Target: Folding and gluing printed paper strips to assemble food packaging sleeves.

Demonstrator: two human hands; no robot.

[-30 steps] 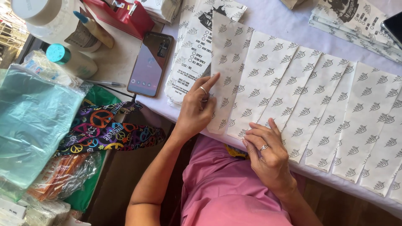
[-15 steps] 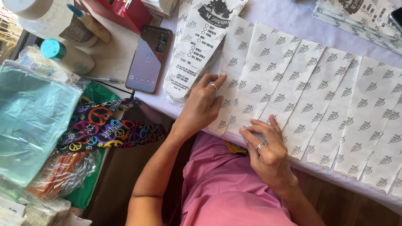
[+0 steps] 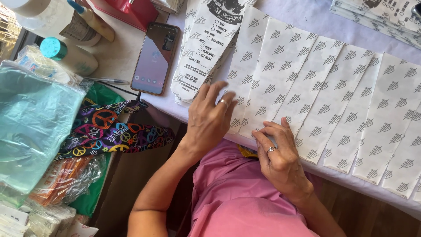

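Observation:
Several white paper sleeves [image 3: 307, 83] printed with small grey leaf marks lie overlapped in a row along the table's front edge. My left hand [image 3: 210, 116] rests flat with spread fingers on the leftmost sleeve [image 3: 245, 61], next to a stack of printed paper bags [image 3: 210, 48]. My right hand [image 3: 278, 156] pinches the lower edge of the second sleeve [image 3: 280, 74] with its fingertips. Each hand wears a ring. A pink garment [image 3: 245, 197] covers my lap below the table.
A smartphone [image 3: 155, 59] lies on the table left of the bags, with a pen [image 3: 105, 80] beside it. Bottles [image 3: 70, 57] and a red box [image 3: 131, 11] stand at upper left. A teal plastic bag [image 3: 30, 127] and colourful patterned fabric [image 3: 109, 131] lie at left.
My left hand has shifted from the sleeve's left edge onto its face, fingers spread. My right hand has moved slightly up to the sleeve's lower edge. The view has moved closer.

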